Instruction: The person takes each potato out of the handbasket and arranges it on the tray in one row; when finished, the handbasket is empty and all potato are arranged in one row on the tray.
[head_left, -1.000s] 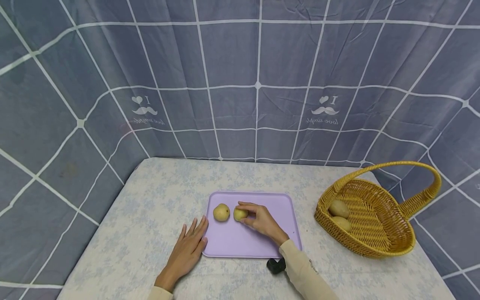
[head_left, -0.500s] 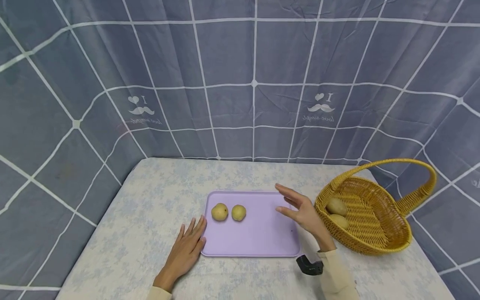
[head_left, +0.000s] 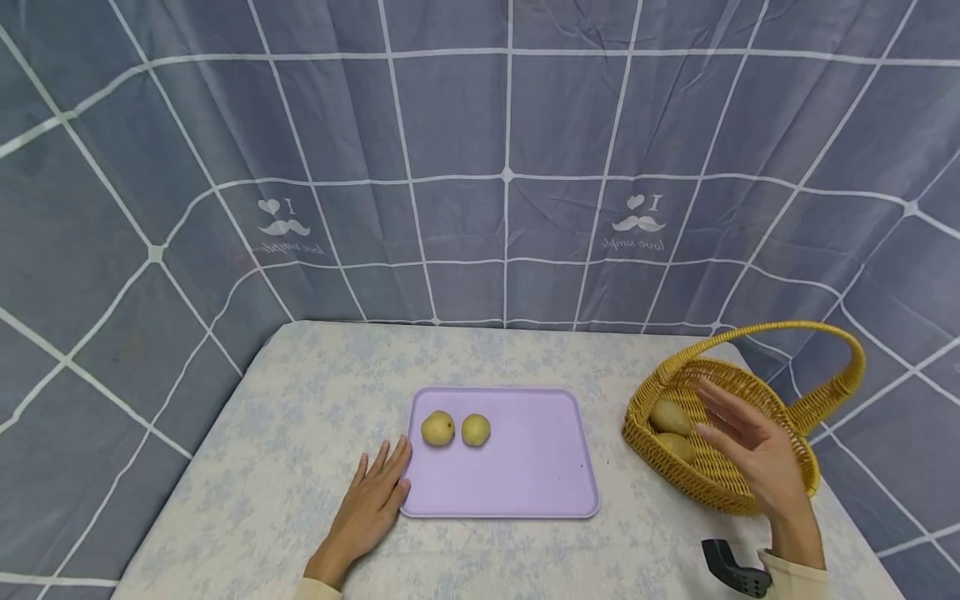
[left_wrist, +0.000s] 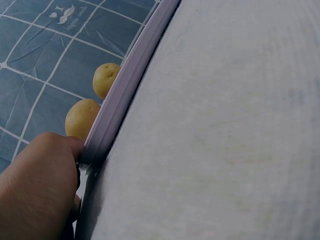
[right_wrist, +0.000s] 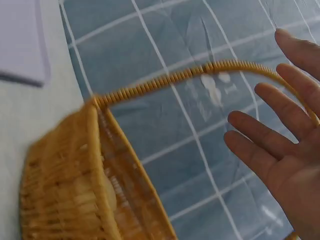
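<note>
- Wicker basket (head_left: 738, 467) sits at the right side of the worktop (head_left: 300, 400), with two potatoes (head_left: 671, 417) lying inside near its left wall.
- Right hand (head_left: 757, 454) hovers over the basket — fingers (right_wrist: 260, 150) spread and nearly straight, released, holding nothing and touching nothing.
- Left hand (head_left: 371, 504) lies flat on the worktop, fingers (head_left: 390, 462) extended and relaxed; their tips rest against the left edge of the lilac tray (head_left: 525, 475).
- On the tray, near its far left corner, two more potatoes (head_left: 437, 428) sit side by side — just apart from each other, close to the left fingertips.
</note>
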